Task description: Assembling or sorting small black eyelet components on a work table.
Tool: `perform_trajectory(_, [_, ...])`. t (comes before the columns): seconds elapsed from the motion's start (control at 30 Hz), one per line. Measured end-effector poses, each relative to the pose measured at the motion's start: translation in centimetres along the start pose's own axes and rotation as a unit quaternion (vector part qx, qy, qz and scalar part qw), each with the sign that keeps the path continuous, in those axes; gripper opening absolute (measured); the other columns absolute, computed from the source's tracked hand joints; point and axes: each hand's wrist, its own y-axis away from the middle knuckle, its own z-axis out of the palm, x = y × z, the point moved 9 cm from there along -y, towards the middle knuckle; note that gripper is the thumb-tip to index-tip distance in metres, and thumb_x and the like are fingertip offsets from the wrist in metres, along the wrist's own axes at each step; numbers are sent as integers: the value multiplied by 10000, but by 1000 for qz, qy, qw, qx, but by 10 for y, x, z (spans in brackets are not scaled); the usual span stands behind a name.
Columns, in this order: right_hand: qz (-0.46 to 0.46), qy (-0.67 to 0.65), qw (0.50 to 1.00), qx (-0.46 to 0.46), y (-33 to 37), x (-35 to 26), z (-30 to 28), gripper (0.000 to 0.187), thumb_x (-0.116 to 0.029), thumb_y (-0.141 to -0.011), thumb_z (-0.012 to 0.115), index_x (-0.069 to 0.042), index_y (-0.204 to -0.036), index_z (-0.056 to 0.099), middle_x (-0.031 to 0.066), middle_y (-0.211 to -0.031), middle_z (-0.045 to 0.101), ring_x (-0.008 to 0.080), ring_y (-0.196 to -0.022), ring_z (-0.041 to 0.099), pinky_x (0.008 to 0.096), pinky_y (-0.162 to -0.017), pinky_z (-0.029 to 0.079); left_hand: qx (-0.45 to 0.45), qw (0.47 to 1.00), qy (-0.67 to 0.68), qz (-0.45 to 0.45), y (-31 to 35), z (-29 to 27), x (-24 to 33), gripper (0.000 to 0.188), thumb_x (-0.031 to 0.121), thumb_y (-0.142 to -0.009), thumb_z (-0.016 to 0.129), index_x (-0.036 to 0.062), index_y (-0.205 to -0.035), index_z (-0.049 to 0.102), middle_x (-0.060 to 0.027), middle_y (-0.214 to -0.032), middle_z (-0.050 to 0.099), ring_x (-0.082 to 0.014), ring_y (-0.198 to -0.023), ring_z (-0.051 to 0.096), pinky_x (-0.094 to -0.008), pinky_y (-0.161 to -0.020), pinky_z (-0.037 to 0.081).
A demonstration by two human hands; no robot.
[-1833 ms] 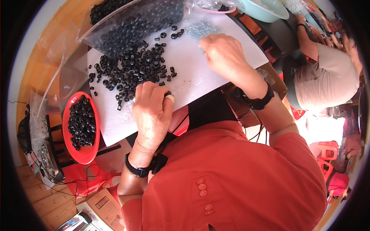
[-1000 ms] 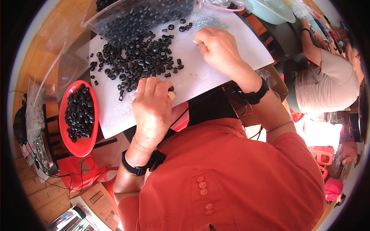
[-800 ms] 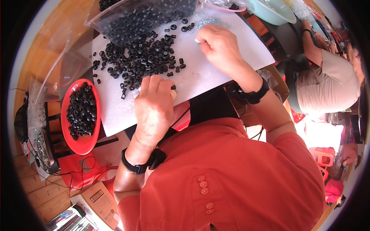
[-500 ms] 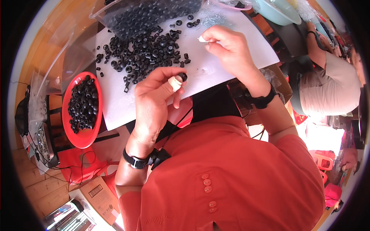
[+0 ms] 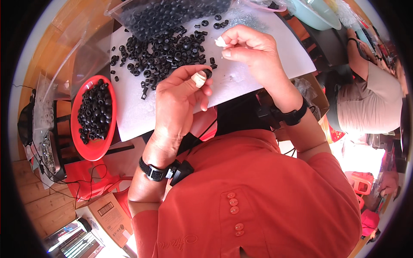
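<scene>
My left hand (image 5: pixel 175 96) is closed over the near edge of the white board (image 5: pixel 254 77), pinching a small black round cap (image 5: pixel 208 73) between thumb and fingertips. Pale tape wraps the thumb. To its right, my right hand (image 5: pixel 254 49) hovers above the board, thumb and forefinger apart, with white tape on the forefinger tip. I make out nothing held between them. Beyond the left hand spreads a loose pile of small black plastic parts (image 5: pixel 165 51), some round and some like short tubes. A heap of fine silvery pieces (image 5: pixel 246 20) lies behind the right hand.
A clear bin (image 5: pixel 122 19) full of black parts stands at the back. At the left, a red oval basin (image 5: pixel 94 154) holds more of them. A pale green basin (image 5: pixel 316 17) stands at the back right. Another person (image 5: pixel 365 101) works at the far right.
My right thumb and forefinger have parted, and that hand has shifted slightly left. The left hand has risen a little toward the pile, still pinching the black cap. The view has shifted slightly.
</scene>
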Motion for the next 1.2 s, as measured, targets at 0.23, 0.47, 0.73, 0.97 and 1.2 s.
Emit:
perform_trajectory(0.23, [5,-69,996,-53,5,-16,27,162,53,-852,655,11,-1006,685,18,-924,680,88,-873,625,242,-789,503,3,1000,29,9,-2,-1,0,241,65,-964,592,-90,-1147,619,-121,-888,666,-145,-715,612,-251,-542,478])
perform_trajectory(0.47, [-157,109,981,-21,10,-45,35,129,55,-863,611,-8,-969,648,76,-852,664,154,-741,659,274,-650,523,7,999,40,-1,0,-4,0,244,61,-963,595,-89,-1155,610,-130,-895,666,-152,-717,618,-257,-536,484])
perform_trajectory(0.73, [-178,146,973,-22,18,-50,41,220,55,-829,613,-55,-1018,639,78,-817,634,213,-710,650,329,-627,513,-12,998,58,4,2,-3,0,240,64,-976,573,-97,-1151,601,-139,-903,665,-163,-716,614,-261,-544,489])
perform_trajectory(0.97, [-352,295,888,26,40,-76,50,338,4,-770,662,-57,-1102,634,46,-810,635,252,-691,613,380,-631,484,-14,997,79,7,1,-7,-2,230,49,-974,556,-102,-1143,597,-147,-919,661,-171,-722,607,-274,-552,493])
perform_trajectory(1.2, [-100,277,955,25,8,-29,17,90,-17,-872,658,-16,-961,664,80,-817,656,172,-684,644,284,-618,496,-25,997,75,26,10,-18,8,272,73,-951,585,-116,-1147,598,-148,-928,641,-210,-756,616,-301,-563,494])
